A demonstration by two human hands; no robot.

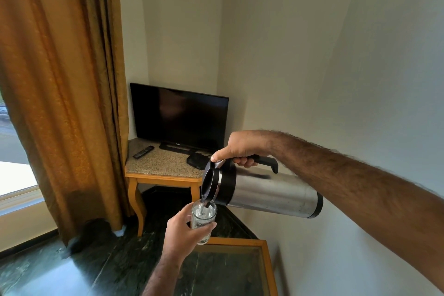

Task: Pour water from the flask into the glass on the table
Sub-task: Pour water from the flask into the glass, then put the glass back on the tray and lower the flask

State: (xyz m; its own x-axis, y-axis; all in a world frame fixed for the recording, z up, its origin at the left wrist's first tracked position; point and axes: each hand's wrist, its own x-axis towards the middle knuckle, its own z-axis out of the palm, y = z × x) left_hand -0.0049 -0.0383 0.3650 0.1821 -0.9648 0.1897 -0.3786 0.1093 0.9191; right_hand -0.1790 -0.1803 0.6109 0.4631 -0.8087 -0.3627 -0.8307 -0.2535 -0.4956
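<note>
A steel flask [271,193] with a black lid and handle lies tipped nearly level, spout pointing left and down. My right hand [241,148] grips its black handle, thumb pressed on the lid lever. Water runs from the spout into a clear glass [203,217], which holds some water. My left hand [183,233] holds the glass in the air just under the spout, above the far edge of a glass-topped wooden table [263,262].
A corner stand [158,163] with a speckled stone top carries a dark television [180,118], a remote [143,152] and a small black box [197,160]. A golden curtain [62,94] hangs at left beside a window. White wall on the right; dark marble floor below.
</note>
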